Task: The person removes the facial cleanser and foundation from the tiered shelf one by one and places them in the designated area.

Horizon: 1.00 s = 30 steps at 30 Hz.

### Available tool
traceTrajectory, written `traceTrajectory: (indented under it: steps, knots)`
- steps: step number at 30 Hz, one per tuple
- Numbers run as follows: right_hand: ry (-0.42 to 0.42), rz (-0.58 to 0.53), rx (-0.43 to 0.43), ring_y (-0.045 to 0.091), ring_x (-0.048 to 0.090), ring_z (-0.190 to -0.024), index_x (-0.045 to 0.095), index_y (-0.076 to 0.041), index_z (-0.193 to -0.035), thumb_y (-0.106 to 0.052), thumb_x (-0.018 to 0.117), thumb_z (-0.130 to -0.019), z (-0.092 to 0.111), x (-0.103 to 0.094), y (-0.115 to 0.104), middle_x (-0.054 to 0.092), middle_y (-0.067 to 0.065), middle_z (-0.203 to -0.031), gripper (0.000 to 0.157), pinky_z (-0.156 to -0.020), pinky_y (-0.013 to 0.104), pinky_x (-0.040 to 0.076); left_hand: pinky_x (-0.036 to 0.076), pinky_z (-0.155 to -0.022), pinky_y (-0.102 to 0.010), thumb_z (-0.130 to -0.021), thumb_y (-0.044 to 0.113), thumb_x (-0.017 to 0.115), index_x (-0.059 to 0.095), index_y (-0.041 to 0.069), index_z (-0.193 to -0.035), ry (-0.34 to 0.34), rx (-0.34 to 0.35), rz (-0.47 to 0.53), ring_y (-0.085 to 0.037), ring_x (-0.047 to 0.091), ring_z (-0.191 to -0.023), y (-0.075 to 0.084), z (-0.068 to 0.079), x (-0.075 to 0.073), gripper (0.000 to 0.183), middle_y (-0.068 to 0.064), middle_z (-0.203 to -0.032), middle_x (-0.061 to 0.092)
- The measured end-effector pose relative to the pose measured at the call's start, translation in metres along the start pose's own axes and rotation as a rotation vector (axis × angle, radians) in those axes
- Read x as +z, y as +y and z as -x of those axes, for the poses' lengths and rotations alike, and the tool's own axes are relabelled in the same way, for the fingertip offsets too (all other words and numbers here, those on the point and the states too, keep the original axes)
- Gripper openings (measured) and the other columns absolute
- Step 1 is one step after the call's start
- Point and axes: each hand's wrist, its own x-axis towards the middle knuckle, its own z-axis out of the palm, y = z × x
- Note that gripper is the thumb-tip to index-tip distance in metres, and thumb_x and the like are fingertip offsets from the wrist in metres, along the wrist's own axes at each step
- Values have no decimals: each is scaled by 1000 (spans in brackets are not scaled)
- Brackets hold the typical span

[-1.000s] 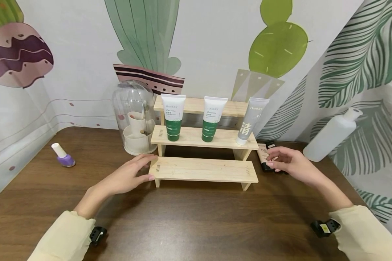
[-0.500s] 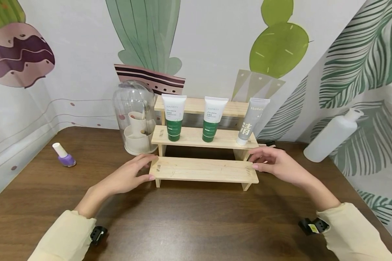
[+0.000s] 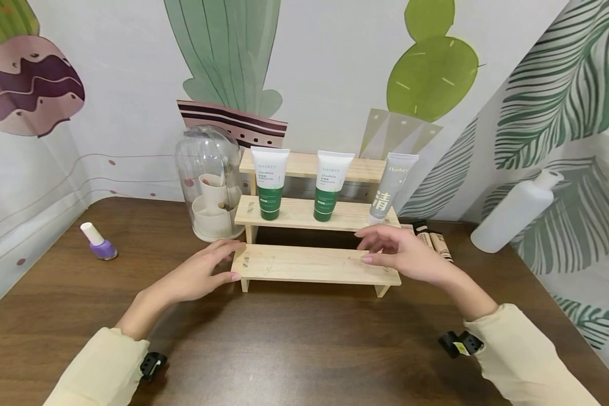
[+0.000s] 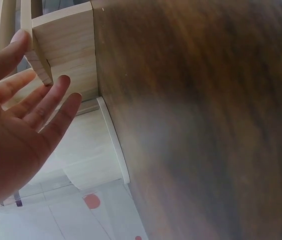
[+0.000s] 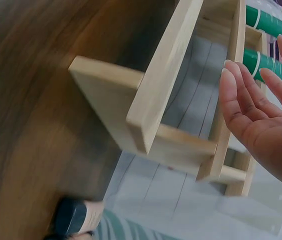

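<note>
A three-step wooden display stand (image 3: pixel 304 263) is at the middle of the table in the head view. On its middle step two white-and-green squeeze tubes, a left one (image 3: pixel 270 183) and a centre one (image 3: pixel 331 186), and a grey squeeze tube (image 3: pixel 392 189) stand cap down. My left hand (image 3: pixel 195 276) is at the left end of the lowest step, its thumb touching the wood and its fingers extended beside it, as the left wrist view shows. Over the right part of that step hovers my right hand (image 3: pixel 403 254), fingers loosely bent, holding nothing.
A clear dome (image 3: pixel 198 163) with a white base and inner compartments stands behind the left hand. Purple nail polish (image 3: pixel 101 246) is at far left. Small beige tubes (image 3: pixel 440 247) with black parts lie right of the stand. A white bottle (image 3: pixel 515 211) leans near the right wall.
My right hand has moved left from above the small beige tubes to over the lowest step. My left hand, the stand and its tubes have stayed in place.
</note>
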Motion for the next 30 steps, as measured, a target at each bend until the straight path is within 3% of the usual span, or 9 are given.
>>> traceTrajectory:
  steps: [7,17,30]
  knots:
    - [-18,-47,-5,21,59,-89,54,-1,-119,-2,66,-82,-15,14,-9,61,17,-103,40,-76,31,49,42,-87,-50,-83,11,66,45,-2,-129,3,3,-1,-31,58,-99,0,1,-1,52,-25,-132,40]
    - [-30,-86,-28,21,58,-90,54,-2,-119,-3,66,-82,-31,30,-21,61,10,-105,39,-78,33,49,42,-87,-48,-83,10,67,46,-3,-128,10,18,-8,-30,58,-98,0,0,0,51,-24,-130,42]
    - [-4,-202,-49,27,57,-96,49,5,-122,0,65,-82,-53,45,-31,58,16,-109,43,-85,37,46,42,-88,-49,-83,10,67,46,-3,-128,10,14,-8,-30,58,-98,0,0,0,51,-25,-131,41]
